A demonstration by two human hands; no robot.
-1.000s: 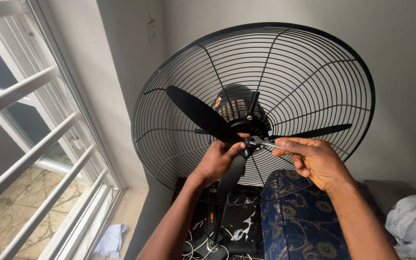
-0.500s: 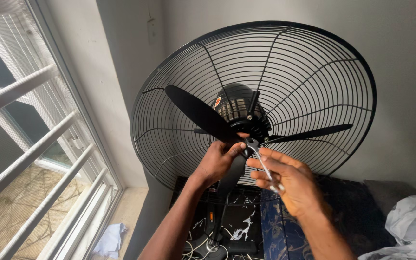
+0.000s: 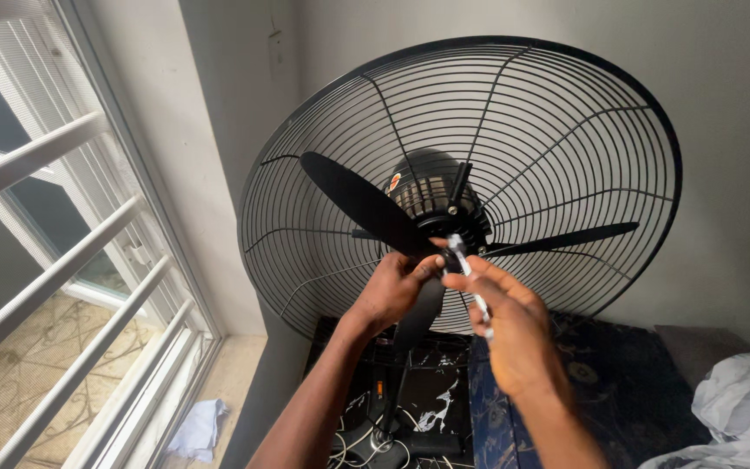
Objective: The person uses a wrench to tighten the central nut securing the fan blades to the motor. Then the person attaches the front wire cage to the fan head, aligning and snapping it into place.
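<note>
Gripping the fan blade [image 3: 366, 207] near the hub, my left hand [image 3: 392, 291] steadies it; my right hand [image 3: 509, 334], fingers curled, holds a metal wrench [image 3: 469, 278] angled downward.

Two bare forearms are seen rising from the bottom edge; no sleeve, watch, ring or glove is worn on either; the left hand [image 3: 390, 293] is shown with short, trimmed nails; the right hand [image 3: 514, 334] is seen from the back, knuckles and tendons outlined; both wrists are left uncovered.
</note>
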